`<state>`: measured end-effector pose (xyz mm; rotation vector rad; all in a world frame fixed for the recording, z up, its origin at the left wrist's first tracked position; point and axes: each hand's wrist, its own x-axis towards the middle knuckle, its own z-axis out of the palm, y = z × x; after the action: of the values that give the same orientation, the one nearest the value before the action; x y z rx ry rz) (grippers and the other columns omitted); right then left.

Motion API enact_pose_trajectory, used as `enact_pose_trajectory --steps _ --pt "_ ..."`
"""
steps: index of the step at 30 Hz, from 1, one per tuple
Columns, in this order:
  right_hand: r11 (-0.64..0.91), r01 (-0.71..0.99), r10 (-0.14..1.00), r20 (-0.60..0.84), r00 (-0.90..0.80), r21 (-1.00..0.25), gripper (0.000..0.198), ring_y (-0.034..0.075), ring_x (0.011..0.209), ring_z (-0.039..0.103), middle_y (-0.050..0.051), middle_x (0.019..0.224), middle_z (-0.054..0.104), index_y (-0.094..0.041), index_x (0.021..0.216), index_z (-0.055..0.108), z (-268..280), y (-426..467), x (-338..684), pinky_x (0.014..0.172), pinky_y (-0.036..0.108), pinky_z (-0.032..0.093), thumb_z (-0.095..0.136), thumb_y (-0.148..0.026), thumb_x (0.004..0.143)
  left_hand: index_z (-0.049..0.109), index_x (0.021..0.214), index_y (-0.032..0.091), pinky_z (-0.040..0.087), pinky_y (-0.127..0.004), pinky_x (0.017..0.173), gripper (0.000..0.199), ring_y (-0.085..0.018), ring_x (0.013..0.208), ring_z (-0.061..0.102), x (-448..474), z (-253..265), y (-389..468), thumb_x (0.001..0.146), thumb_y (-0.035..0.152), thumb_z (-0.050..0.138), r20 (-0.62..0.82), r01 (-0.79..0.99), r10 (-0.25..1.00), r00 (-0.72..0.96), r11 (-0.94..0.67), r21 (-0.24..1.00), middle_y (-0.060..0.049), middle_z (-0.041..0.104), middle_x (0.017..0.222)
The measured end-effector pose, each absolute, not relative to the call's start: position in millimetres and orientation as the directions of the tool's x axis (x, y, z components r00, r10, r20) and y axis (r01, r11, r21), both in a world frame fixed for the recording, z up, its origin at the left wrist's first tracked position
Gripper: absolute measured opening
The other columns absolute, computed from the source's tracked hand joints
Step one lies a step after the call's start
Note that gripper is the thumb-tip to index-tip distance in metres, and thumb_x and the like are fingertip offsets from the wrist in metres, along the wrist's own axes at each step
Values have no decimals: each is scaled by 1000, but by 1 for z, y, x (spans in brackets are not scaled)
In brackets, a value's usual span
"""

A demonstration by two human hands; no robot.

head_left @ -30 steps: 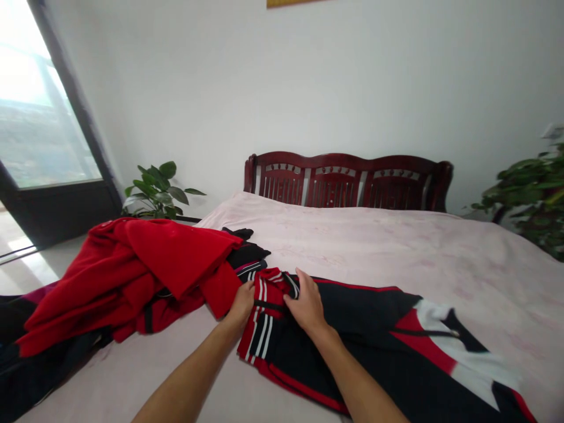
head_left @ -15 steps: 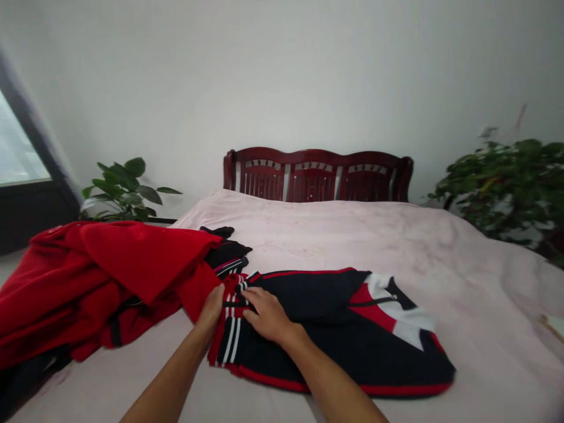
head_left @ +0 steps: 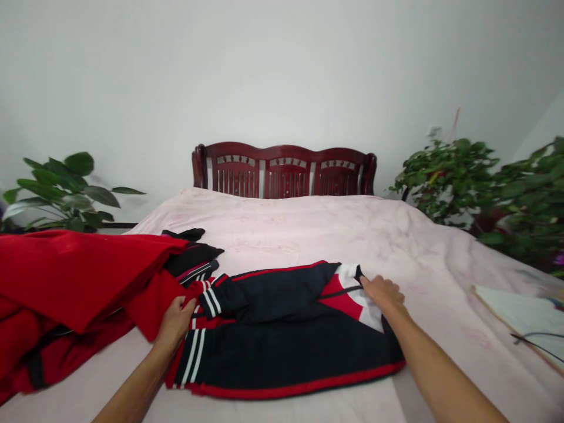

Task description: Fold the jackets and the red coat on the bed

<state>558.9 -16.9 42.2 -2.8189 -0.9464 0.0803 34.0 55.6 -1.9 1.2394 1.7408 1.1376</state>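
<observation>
A dark navy track jacket point(head_left: 282, 346) with red trim, white stripes and a red-and-white yoke lies flat on the bed, its sides folded in lengthwise. My left hand point(head_left: 175, 322) is closed on the jacket's striped left end, thumb on top. At the opposite end my right hand point(head_left: 384, 295) grips the collar, its fingers curled and partly hidden by the hand itself. Just left of my left hand is a heap of red clothing point(head_left: 79, 276), with dark garments point(head_left: 196, 258) showing from under its right edge.
A pale pink sheet point(head_left: 304, 229) covers the bed, with a carved dark wood headboard point(head_left: 286, 170) against the wall. Leafy plants stand at the left point(head_left: 70, 188) and right point(head_left: 449, 176). At the right edge lies a pale flat board point(head_left: 520, 311) with a dark cord-like thing on it.
My right hand has moved from the striped end across to the collar and gripped it. My left hand stays at the striped end. The view has turned to the right.
</observation>
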Motion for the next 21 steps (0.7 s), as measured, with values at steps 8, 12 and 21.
enact_pose_trajectory --steps 8,12,21 --pt "-661 721 747 -84 660 -208 41 30 101 66 15 109 70 -18 108 68 29 -14 582 77 36 48 46 -47 89 59 82 20 52 -31 63 23 -25 72 69 48 19 63 71 40 63 33 427 941 -336 121 896 -3 70 71" --pt "-623 759 768 33 639 -190 35 27 98 67 13 104 72 -21 103 69 44 -29 610 73 33 46 42 -42 91 59 94 19 55 -30 65 31 -24 77 70 63 24 82 76 44 56 139 482 949 -283 16 876 -5 73 83" --pt "-719 691 692 21 722 -75 41 32 99 67 19 107 70 -15 118 63 35 -63 656 76 41 49 35 -35 95 58 86 22 49 -42 72 23 -38 89 69 121 0 115 81 45 52 51 809 986 -157 99 579 -15 73 88"
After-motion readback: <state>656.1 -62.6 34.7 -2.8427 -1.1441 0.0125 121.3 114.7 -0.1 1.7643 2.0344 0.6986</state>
